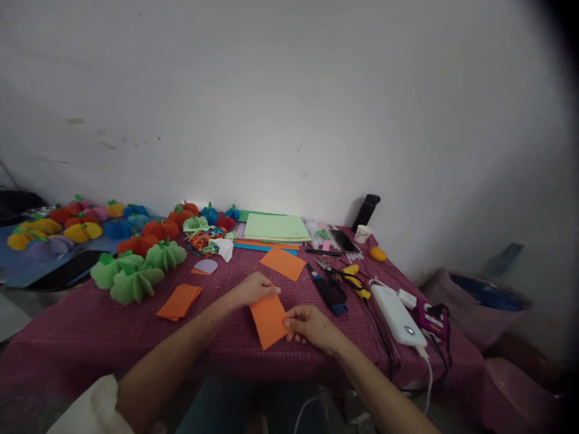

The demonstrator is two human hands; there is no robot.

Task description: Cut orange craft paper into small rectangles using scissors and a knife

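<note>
An orange paper piece (268, 320) is held over the front of the maroon-clothed table (90, 337). My left hand (254, 288) pinches its top left corner. Its right edge is pinched by my right hand (310, 325). Both hands are closed on the paper. A second orange sheet (283, 263) lies flat just behind them, and a small stack of orange pieces (180, 301) lies to the left.
Green paper pumpkins (136, 271) and other coloured ones (76, 223) fill the left. A light-green paper stack (275, 228) sits at the back. Scissors (348, 278), a black cutter (329, 290), a white power bank (398, 306), a phone (344, 240), a cup (362, 233) and a black bottle (366, 211) lie right.
</note>
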